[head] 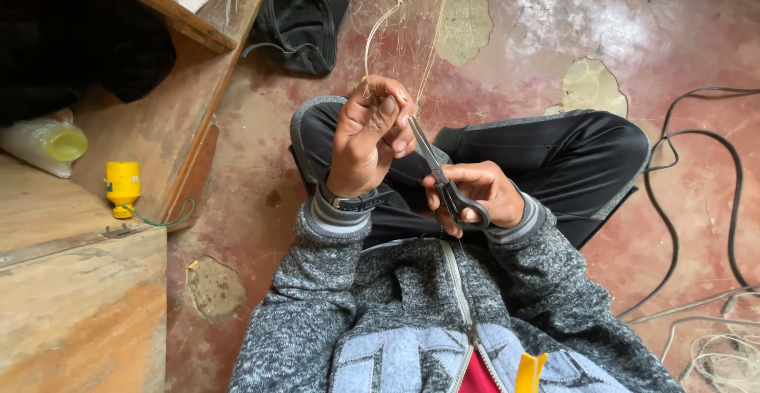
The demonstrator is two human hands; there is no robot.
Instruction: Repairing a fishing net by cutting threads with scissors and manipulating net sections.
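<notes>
Head view: two hands over a lap, one pinching net, one working scissors.

Left hand is raised with its grip clenched, fingertips pinching a bunch of fine pale net that stretches up and away toward the top edge. Right hand sits lower, its grip closed through the dark handle loops of the scissors; the blades look closed or nearly so, pointing up-left with the tips touching or just beside the left fingers where the net is held. Both hands hang above crossed legs in dark trousers. A wooden step bounds the left side, with a yellow spool on it. Black cables curl on the red floor at right. A dark cap lies beyond the knees.
</notes>
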